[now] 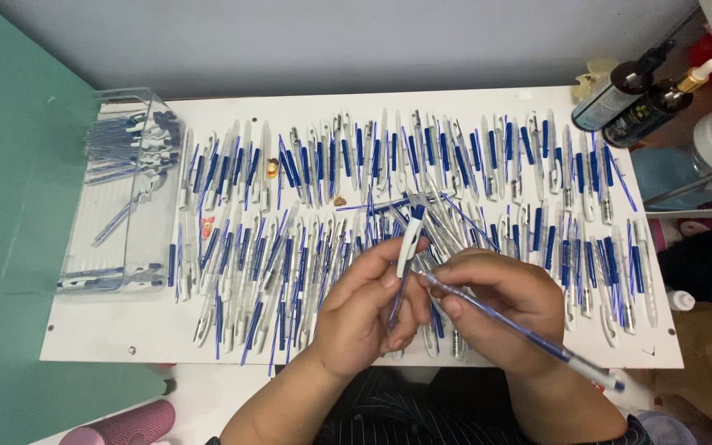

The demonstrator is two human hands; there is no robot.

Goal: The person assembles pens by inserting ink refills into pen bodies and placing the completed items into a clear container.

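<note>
My left hand (366,306) grips a white pen barrel with a blue clip (409,239), held nearly upright over the board. My right hand (506,303) pinches a long blue ink refill (511,324) that slants down to the right, its near end meeting the barrel by my left fingers. Both hands hover above a white board (109,342) covered with several rows of white-and-blue pen parts (455,156) and loose blue refills.
A clear plastic box (125,189) with several finished pens stands at the board's left end. Two dark pump bottles (640,99) lie at the back right beside a shelf. A pink roll (125,424) sits at the lower left. A green surface borders the left side.
</note>
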